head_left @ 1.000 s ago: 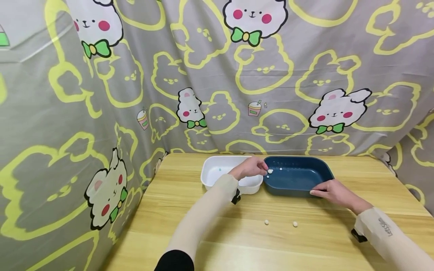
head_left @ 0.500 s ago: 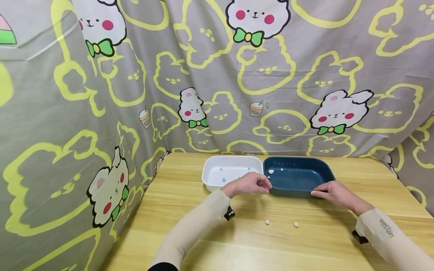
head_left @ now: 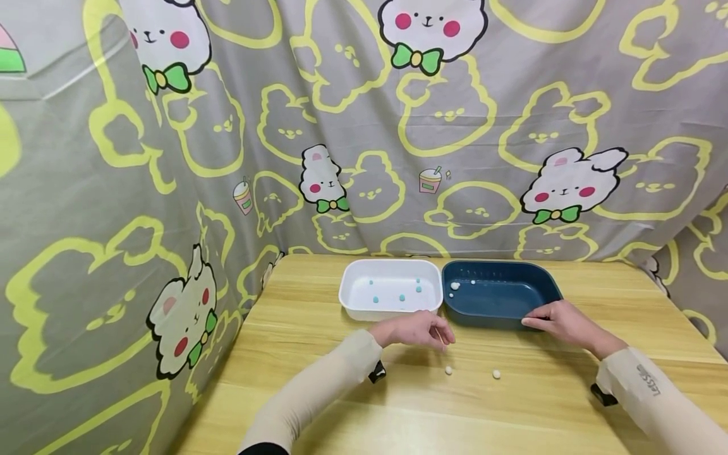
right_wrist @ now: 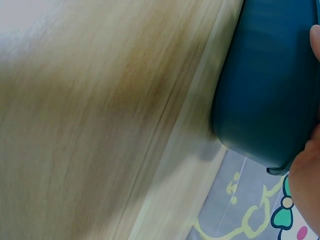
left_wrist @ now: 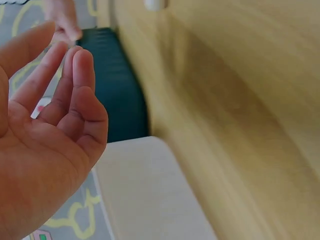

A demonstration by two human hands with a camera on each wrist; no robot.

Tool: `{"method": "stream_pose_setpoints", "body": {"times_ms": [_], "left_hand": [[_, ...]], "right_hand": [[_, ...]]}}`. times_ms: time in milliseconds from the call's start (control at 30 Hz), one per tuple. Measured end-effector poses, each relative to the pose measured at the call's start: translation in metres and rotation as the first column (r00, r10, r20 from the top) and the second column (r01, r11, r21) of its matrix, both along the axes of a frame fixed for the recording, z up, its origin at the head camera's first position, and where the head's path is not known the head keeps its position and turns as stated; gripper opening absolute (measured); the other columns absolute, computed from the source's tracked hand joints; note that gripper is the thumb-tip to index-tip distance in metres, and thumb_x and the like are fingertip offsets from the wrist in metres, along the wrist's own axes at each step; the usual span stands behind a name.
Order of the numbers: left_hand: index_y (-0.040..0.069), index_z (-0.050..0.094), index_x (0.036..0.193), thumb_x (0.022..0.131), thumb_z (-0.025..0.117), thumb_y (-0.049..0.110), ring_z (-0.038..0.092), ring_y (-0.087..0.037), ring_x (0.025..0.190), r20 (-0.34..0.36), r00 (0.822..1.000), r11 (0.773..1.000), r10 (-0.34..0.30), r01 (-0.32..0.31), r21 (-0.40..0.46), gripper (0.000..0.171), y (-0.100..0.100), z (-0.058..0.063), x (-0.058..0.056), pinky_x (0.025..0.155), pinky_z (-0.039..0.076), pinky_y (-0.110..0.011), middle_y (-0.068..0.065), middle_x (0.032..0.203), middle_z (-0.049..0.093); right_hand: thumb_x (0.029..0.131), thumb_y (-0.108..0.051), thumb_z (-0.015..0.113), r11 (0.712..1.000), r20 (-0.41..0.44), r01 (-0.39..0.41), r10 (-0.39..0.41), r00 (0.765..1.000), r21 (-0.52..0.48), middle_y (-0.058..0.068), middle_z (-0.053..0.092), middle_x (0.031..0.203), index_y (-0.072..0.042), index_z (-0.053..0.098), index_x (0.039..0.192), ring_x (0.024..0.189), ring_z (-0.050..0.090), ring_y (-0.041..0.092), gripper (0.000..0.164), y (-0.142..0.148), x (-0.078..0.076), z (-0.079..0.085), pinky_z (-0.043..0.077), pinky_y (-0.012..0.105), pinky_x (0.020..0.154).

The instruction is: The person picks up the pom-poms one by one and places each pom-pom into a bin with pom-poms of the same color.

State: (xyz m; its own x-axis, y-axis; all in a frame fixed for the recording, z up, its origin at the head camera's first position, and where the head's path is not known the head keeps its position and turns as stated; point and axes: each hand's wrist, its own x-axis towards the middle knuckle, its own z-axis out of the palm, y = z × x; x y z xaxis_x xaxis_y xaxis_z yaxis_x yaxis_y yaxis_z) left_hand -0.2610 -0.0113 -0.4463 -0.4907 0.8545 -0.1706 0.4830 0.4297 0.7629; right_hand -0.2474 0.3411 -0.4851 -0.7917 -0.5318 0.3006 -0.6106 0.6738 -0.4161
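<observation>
My left hand (head_left: 418, 330) hovers over the table just in front of the white tub, fingers loosely bent with nothing between them; the left wrist view shows the bare palm. Below its fingertips lies a small white ball (head_left: 448, 371), and a second white ball (head_left: 497, 375) sits to the right. My right hand (head_left: 563, 325) pinches the front right rim of the dark blue tub (head_left: 500, 319). Inside that tub, a few white balls (head_left: 455, 286) rest at the left end. The white tub (head_left: 364, 314) holds several small light-blue balls (head_left: 402, 297).
Both tubs stand side by side at the back of the wooden table (head_left: 364, 404). Behind and to the left hangs a grey curtain (head_left: 364, 133) printed with cartoon animals.
My left hand has drawn back from the dark blue tub's left end toward the front, its fingers parting and leaving white balls inside. My right hand keeps its hold on the rim.
</observation>
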Motion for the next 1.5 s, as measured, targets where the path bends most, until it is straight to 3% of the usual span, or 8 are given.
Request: {"method": "stream_pose_setpoints", "body": {"times_ms": [167, 333, 500, 700, 933, 1500], "left_hand": [[0.0, 0.065, 0.107, 0.082, 0.072, 0.004, 0.06, -0.003, 0.082, -0.011, 0.999, 0.997, -0.048, 0.048, -0.059, 0.026, 0.002, -0.011, 0.005, 0.073, 0.046, -0.014, -0.007, 0.1, 0.066], [0.004, 0.065, 0.105, 0.081, 0.074, 0.005, 0.057, 0.001, 0.079, -0.01, 0.997, 0.989, -0.081, 0.079, -0.122, 0.025, 0.006, -0.02, 0.008, 0.072, 0.046, -0.014, 0.002, 0.096, 0.065], [0.007, 0.066, 0.104, 0.082, 0.073, 0.006, 0.054, 0.003, 0.077, -0.078, 0.988, 0.977, -0.135, 0.12, -0.177, 0.022, 0.009, -0.026, 0.01, 0.072, 0.044, -0.012, 0.007, 0.089, 0.064], [0.011, 0.068, 0.1, 0.08, 0.076, 0.011, 0.051, 0.004, 0.075, -0.184, 0.97, 0.968, -0.159, 0.116, -0.224, 0.022, 0.01, -0.033, 0.01, 0.071, 0.041, -0.009, 0.013, 0.082, 0.06], [0.01, 0.068, 0.098, 0.078, 0.077, 0.008, 0.052, 0.004, 0.073, -0.157, 0.975, 0.97, -0.154, 0.119, -0.211, 0.021, 0.012, -0.037, 0.013, 0.069, 0.042, -0.009, 0.012, 0.079, 0.06], [0.015, 0.069, 0.089, 0.081, 0.075, 0.01, 0.05, 0.005, 0.068, -0.234, 0.955, 0.958, -0.185, 0.122, -0.259, 0.011, 0.015, -0.041, 0.013, 0.065, 0.04, -0.008, 0.014, 0.075, 0.058]], "right_hand": [[0.089, -0.019, 0.067, 1.0, 0.011, 0.002, -0.002, 1.0, -0.001, -0.006, 0.07, 0.079, -0.012, 0.076, 0.086, 0.069, 0.062, 0.004, 0.012, 0.0, 0.0, 0.0, 0.049, 0.023, 0.059], [0.089, -0.019, 0.067, 1.0, 0.015, 0.001, -0.001, 1.0, -0.005, -0.006, 0.07, 0.079, -0.012, 0.076, 0.086, 0.068, 0.062, 0.005, 0.012, 0.0, 0.0, 0.0, 0.049, 0.023, 0.059], [0.089, -0.019, 0.066, 1.0, 0.023, 0.0, 0.0, 1.0, -0.006, -0.006, 0.07, 0.079, -0.012, 0.076, 0.086, 0.067, 0.061, 0.006, 0.012, -0.001, 0.001, 0.002, 0.049, 0.023, 0.058], [0.089, -0.019, 0.066, 1.0, 0.033, 0.011, -0.011, 0.999, 0.0, -0.005, 0.07, 0.079, -0.011, 0.076, 0.086, 0.067, 0.06, 0.004, 0.013, -0.001, 0.002, 0.004, 0.049, 0.023, 0.058], [0.09, -0.021, 0.066, 0.999, 0.066, 0.033, -0.034, 0.997, 0.009, -0.005, 0.07, 0.08, -0.011, 0.076, 0.087, 0.068, 0.061, 0.005, 0.015, 0.0, 0.002, 0.004, 0.049, 0.024, 0.059], [0.09, -0.022, 0.065, 1.0, 0.072, 0.032, -0.031, 0.997, -0.002, -0.008, 0.07, 0.079, -0.013, 0.076, 0.087, 0.066, 0.059, 0.002, 0.014, 0.0, 0.001, 0.002, 0.048, 0.023, 0.058]]}}
